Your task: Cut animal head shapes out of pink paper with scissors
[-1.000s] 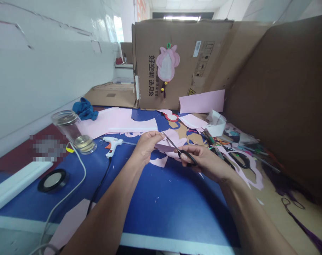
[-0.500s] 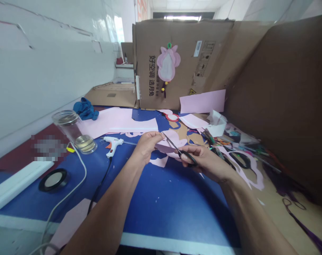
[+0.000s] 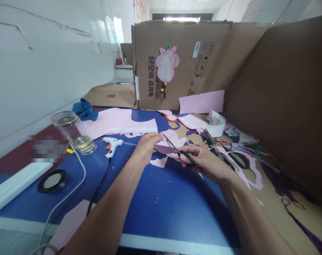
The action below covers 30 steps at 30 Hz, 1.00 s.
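My left hand (image 3: 146,146) pinches a small pink paper piece (image 3: 165,148) above the blue table (image 3: 163,202). My right hand (image 3: 205,161) grips black-handled scissors (image 3: 178,150), fingers through the loops. The blades point up and left into the pink piece, close to my left fingertips. More pink paper scraps (image 3: 159,162) lie on the table right under both hands.
A glass jar (image 3: 73,132), white glue gun (image 3: 111,145) with black cord, black round lid (image 3: 52,180) and white box (image 3: 16,184) sit left. Large pink sheets (image 3: 115,122), a blue cloth (image 3: 84,109) and cardboard walls (image 3: 277,95) ring the table. Coloured scraps and another pair of scissors (image 3: 239,159) lie right.
The pink piece has turned a little in my left fingers and the scissor blades have closed slightly on it. Both hands stay in nearly the same place.
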Each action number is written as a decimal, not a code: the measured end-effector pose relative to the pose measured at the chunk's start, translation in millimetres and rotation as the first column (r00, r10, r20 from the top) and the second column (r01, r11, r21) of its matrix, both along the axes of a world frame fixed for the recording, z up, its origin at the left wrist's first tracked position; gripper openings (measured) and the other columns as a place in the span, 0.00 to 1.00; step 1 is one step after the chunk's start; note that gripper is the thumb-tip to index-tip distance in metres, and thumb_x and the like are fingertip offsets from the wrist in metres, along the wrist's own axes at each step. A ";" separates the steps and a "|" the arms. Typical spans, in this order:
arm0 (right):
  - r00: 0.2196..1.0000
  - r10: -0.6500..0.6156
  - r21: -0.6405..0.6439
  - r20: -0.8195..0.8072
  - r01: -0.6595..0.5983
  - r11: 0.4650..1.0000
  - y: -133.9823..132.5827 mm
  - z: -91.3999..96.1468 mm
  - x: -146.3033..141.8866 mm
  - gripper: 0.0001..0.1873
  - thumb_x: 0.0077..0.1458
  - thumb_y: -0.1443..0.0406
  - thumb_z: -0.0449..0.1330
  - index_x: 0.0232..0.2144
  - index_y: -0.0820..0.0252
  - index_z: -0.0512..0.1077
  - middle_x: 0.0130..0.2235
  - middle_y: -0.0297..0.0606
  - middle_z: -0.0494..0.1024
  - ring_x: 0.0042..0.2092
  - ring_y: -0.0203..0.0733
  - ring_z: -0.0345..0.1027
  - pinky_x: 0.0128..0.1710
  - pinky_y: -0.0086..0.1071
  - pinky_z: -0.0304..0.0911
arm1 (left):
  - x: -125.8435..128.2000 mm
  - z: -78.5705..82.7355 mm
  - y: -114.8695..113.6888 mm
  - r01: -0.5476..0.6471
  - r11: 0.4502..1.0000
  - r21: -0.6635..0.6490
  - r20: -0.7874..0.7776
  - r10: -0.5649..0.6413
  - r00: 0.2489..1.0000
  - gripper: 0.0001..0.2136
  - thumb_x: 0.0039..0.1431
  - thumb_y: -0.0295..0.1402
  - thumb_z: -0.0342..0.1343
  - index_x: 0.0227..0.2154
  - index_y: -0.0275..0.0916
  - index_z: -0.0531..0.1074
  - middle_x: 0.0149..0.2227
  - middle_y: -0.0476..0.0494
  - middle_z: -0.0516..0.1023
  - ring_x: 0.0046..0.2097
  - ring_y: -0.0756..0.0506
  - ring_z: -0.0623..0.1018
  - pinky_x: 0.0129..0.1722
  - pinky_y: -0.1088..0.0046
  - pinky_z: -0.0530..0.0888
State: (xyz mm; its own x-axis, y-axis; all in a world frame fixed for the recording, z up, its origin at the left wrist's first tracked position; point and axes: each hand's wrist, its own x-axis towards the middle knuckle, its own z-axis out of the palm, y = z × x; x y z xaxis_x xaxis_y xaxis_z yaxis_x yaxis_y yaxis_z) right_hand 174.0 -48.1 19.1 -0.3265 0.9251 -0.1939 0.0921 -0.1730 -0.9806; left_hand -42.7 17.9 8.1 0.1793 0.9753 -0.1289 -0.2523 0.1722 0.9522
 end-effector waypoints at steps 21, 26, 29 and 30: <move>1.000 -0.004 0.021 -0.014 0.005 1.000 1.1 -5.6 2.2 0.25 0.51 0.48 0.75 0.44 0.56 0.82 0.30 0.34 0.75 0.28 0.32 0.57 0.22 0.27 0.41 | 5.1 3.3 -3.6 -0.061 0.998 -0.033 0.076 0.063 0.995 0.07 0.45 0.33 0.67 0.25 0.38 0.75 0.24 0.48 0.73 0.25 0.51 0.70 0.27 0.74 0.64; 1.000 -0.005 0.027 0.000 0.005 1.000 0.6 -3.6 1.9 0.26 0.50 0.47 0.75 0.45 0.56 0.82 0.29 0.34 0.75 0.27 0.33 0.57 0.22 0.27 0.41 | 5.1 3.5 -4.0 -0.049 0.998 -0.048 0.092 0.054 0.994 0.08 0.44 0.33 0.68 0.25 0.38 0.75 0.25 0.48 0.73 0.25 0.51 0.70 0.27 0.73 0.64; 1.000 0.002 0.020 -0.003 -0.002 1.000 0.3 -3.4 2.4 0.27 0.49 0.46 0.75 0.45 0.57 0.82 0.30 0.35 0.75 0.28 0.33 0.58 0.22 0.27 0.41 | 4.1 2.7 -3.3 -0.050 0.998 -0.044 0.075 0.054 0.996 0.08 0.44 0.34 0.68 0.25 0.38 0.75 0.25 0.48 0.73 0.25 0.51 0.70 0.26 0.73 0.63; 1.000 -0.001 0.019 -0.004 0.001 1.000 0.3 -3.6 2.4 0.28 0.49 0.46 0.75 0.45 0.57 0.82 0.30 0.35 0.75 0.28 0.33 0.58 0.22 0.27 0.41 | 4.1 2.4 -3.1 -0.054 0.998 -0.042 0.073 0.057 0.996 0.08 0.44 0.34 0.68 0.25 0.38 0.75 0.25 0.48 0.73 0.25 0.51 0.70 0.26 0.73 0.63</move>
